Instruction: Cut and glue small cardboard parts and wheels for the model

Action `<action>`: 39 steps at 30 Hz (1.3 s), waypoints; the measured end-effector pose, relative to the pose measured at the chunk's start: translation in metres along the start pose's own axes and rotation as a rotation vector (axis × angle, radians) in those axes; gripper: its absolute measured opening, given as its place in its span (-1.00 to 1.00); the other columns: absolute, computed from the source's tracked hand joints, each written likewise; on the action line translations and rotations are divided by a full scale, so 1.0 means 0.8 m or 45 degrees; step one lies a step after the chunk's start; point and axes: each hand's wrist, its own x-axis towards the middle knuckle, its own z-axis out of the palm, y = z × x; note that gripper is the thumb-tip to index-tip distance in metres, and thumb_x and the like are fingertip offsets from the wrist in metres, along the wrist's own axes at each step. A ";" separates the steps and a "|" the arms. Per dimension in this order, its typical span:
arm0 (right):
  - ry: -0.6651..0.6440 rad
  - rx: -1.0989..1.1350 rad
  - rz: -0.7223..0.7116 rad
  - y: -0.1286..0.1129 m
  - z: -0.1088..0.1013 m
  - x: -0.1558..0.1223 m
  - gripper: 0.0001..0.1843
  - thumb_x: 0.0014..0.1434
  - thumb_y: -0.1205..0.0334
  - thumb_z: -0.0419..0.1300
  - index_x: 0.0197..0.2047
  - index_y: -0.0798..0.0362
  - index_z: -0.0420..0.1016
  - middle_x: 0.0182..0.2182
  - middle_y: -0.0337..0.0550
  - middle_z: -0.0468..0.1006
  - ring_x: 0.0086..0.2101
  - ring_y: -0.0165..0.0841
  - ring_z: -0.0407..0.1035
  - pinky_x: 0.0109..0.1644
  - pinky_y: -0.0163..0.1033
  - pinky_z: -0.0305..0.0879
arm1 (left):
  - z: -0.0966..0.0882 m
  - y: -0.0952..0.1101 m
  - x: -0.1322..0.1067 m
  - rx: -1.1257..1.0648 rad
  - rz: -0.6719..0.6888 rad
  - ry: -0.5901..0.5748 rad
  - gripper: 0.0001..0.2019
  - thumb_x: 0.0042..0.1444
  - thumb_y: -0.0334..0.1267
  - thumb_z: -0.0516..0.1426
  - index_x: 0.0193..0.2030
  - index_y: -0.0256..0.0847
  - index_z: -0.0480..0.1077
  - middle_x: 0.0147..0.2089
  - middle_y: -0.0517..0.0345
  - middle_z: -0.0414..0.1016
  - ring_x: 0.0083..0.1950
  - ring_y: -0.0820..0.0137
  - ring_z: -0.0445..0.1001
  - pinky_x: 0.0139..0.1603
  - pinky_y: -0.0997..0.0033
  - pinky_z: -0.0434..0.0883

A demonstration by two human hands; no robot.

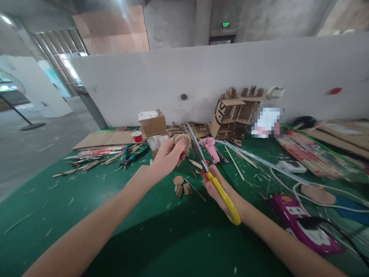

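Observation:
My left hand (170, 154) pinches a small round cardboard disc (184, 141) above the middle of the table. My right hand (220, 188) is wrapped round a pair of scissors (221, 194) with yellow and red handles. The blades point up and away, parted a little, close to the right edge of the disc. On the green table below lie another cardboard disc (178, 180) and two small cardboard pieces (187, 189), with a thin stick (196, 189) beside them. A pink glue gun (211, 149) rests just beyond the scissors.
Pliers (134, 156), a red thread spool (137, 136) and cardboard strips lie to the left. A small cardboard box (153, 123) and a cardboard shelf model (232, 113) stand at the back. To the right are a purple power strip (302, 223), cables and bagged sticks (311, 154).

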 end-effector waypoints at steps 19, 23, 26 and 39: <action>-0.014 -0.235 0.035 0.010 -0.006 -0.001 -0.64 0.31 -0.17 -0.05 -0.14 -0.03 0.19 -0.39 -0.21 0.39 -0.43 -0.34 0.30 -0.36 -0.25 0.27 | -0.004 0.008 -0.001 0.050 -0.003 -0.097 -0.61 0.25 -0.07 -0.02 -0.56 -0.20 0.13 -0.61 0.30 0.18 -0.63 0.60 0.15 -0.63 0.57 0.13; -0.044 -0.277 0.038 0.006 -0.008 0.000 -0.65 0.32 -0.14 -0.07 -0.15 -0.01 0.15 -0.38 -0.20 0.39 -0.41 -0.32 0.32 -0.35 -0.22 0.28 | -0.005 0.006 0.000 0.049 -0.009 -0.103 -0.63 0.26 -0.12 -0.04 -0.56 -0.20 0.13 -0.61 0.29 0.18 -0.62 0.59 0.16 -0.62 0.57 0.14; -0.034 -0.305 0.024 0.000 -0.008 0.001 -0.66 0.32 -0.13 -0.07 -0.16 -0.01 0.15 -0.42 -0.21 0.39 -0.41 -0.30 0.33 -0.35 -0.21 0.28 | -0.005 0.003 0.001 0.013 0.002 -0.116 -0.64 0.27 -0.13 -0.04 -0.55 -0.20 0.12 -0.60 0.30 0.18 -0.62 0.59 0.15 -0.62 0.57 0.14; 0.065 -0.372 0.010 0.009 -0.002 -0.002 -0.68 0.29 -0.13 -0.04 -0.18 -0.03 0.16 -0.44 -0.21 0.37 -0.47 -0.31 0.31 -0.39 -0.21 0.26 | -0.003 -0.005 0.001 -0.043 -0.002 -0.143 -0.59 0.26 0.03 -0.02 -0.51 -0.20 0.16 -0.57 0.28 0.22 -0.60 0.58 0.18 -0.61 0.58 0.18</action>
